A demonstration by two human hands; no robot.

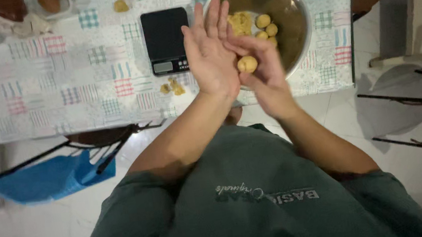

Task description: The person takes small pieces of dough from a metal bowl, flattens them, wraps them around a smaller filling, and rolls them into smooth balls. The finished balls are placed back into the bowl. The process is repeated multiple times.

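A dough ball (247,64) sat cupped in the right hand (264,75), fingers curled around it, the flat, open left hand (209,55) pressed alongside, mid-rolling over the steel bowl (297,13); likely next, gentle rounding.

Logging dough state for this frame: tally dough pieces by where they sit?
In hands: 1 ball
In bowl: 4 balls, 1 unshaped lump
On table by scale: 1 cluster of scraps
Far table edge: 1 bit
Total: 8
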